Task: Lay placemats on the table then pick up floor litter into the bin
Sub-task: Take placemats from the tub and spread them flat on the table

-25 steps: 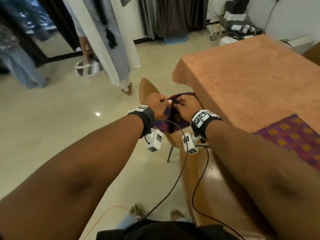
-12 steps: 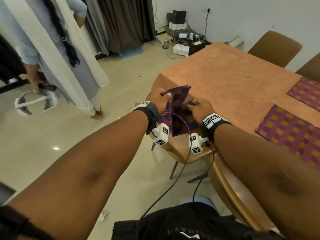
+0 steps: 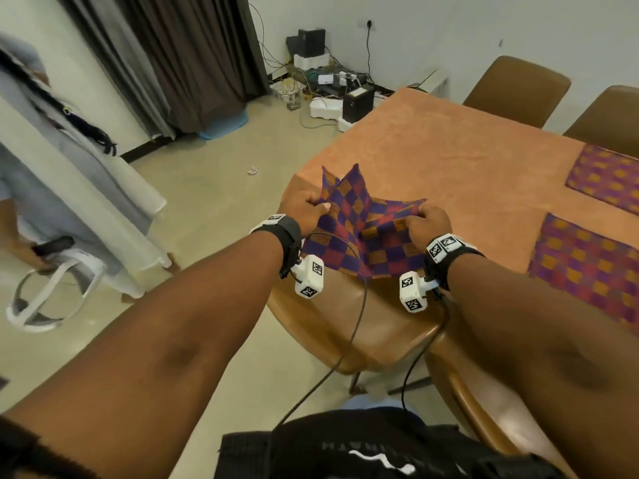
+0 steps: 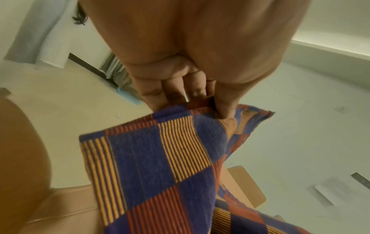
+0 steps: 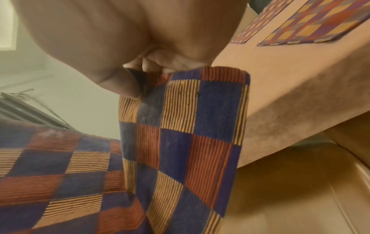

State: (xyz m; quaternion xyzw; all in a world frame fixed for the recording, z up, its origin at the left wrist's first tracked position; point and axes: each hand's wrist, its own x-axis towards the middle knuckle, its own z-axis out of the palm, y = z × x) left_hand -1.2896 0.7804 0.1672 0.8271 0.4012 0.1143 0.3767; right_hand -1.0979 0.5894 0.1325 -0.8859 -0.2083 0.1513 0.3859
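A checked purple, red and orange placemat (image 3: 363,233) hangs half unfolded between both hands, over the near corner of the table (image 3: 449,167) covered in orange cloth. My left hand (image 3: 304,210) pinches its left edge; in the left wrist view the fingers (image 4: 200,95) curl round the placemat (image 4: 160,166). My right hand (image 3: 427,221) grips the right edge, the thumb pressed on the placemat (image 5: 180,126) in the right wrist view. Two more placemats (image 3: 584,267) (image 3: 608,178) lie flat on the table at the right. A small white scrap of litter (image 3: 253,171) lies on the floor.
A tan chair (image 3: 363,326) stands under my hands and two more chairs (image 3: 515,88) at the table's far side. Another person (image 3: 69,188) stands at the left holding a white headset (image 3: 48,295). Cables and boxes (image 3: 328,88) clutter the far wall by dark curtains.
My hands have lifted the placemat from the chair toward the table corner and drawn apart, so it has opened out from a folded bundle. The view has swung right and up.
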